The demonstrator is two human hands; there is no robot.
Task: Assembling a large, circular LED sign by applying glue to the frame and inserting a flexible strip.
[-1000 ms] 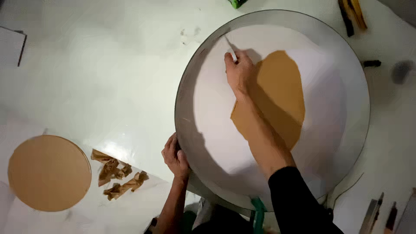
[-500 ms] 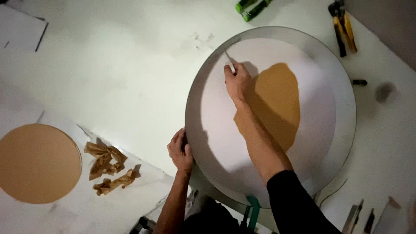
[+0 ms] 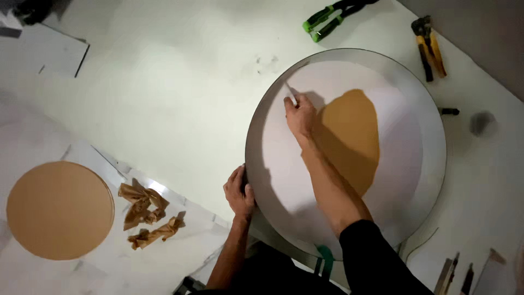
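Observation:
A large round panel point(image 3: 415, 153) with a grey rim lies on the white table, its white face showing a brown patch point(image 3: 352, 136) in the middle. My right hand point(image 3: 299, 113) rests on the white face near the upper left rim, gripping a thin white tool point(image 3: 290, 94) whose tip touches the surface. My left hand point(image 3: 239, 191) clasps the panel's lower left edge. A black sleeve covers my right upper arm.
A brown disc point(image 3: 59, 210) lies at the lower left, with crumpled brown paper scraps point(image 3: 144, 213) beside it. Green-handled pliers point(image 3: 327, 22) and yellow-handled pliers point(image 3: 428, 46) lie at the back. A green clamp point(image 3: 326, 255) sits at the panel's near edge. More tools point(image 3: 456, 273) lie bottom right.
The view has shifted, so everything sits further right and lower in frame. My right hand with the white tool has slid slightly along the left rim; the left hand keeps its hold.

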